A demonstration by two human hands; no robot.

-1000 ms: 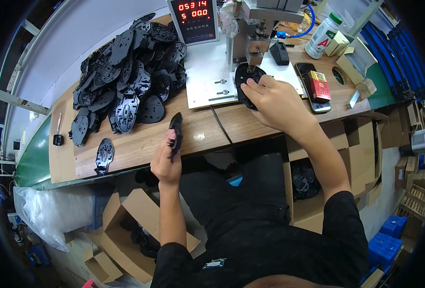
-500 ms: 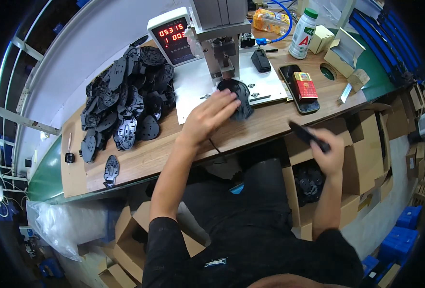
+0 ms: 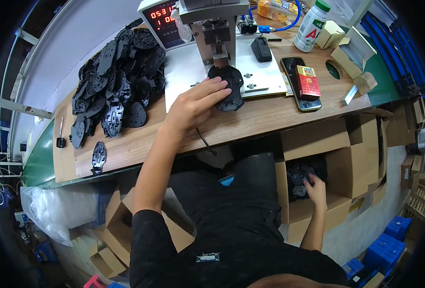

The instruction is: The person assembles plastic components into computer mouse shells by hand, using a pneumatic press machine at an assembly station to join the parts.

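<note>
A black moulded plastic part (image 3: 230, 102) lies on the white base plate beneath the press head (image 3: 219, 50). My left hand (image 3: 198, 103) is on its left edge, fingers stretched over it and closed on that side; the thumb is hidden. Lower right, my right hand (image 3: 317, 190) reaches into an open cardboard box (image 3: 339, 165), fingers apart just over several black parts (image 3: 299, 178), with nothing visible held. A large heap of similar black parts (image 3: 121, 79) is piled left of the press, and a single part (image 3: 99, 157) lies near the table's front edge.
The digital counter (image 3: 162, 21) stands behind the heap. Right of the press are a black switch-like block (image 3: 261, 49), a phone (image 3: 299, 103) under a red pack (image 3: 308, 82), a white bottle (image 3: 311, 28) and small open carton (image 3: 354, 53). More cardboard boxes (image 3: 121, 225) stand below the table.
My right hand has gone down into the box; the black part it carried no longer shows in it. My left hand stays at the part under the press, which now lies straighter. The view has shifted slightly.
</note>
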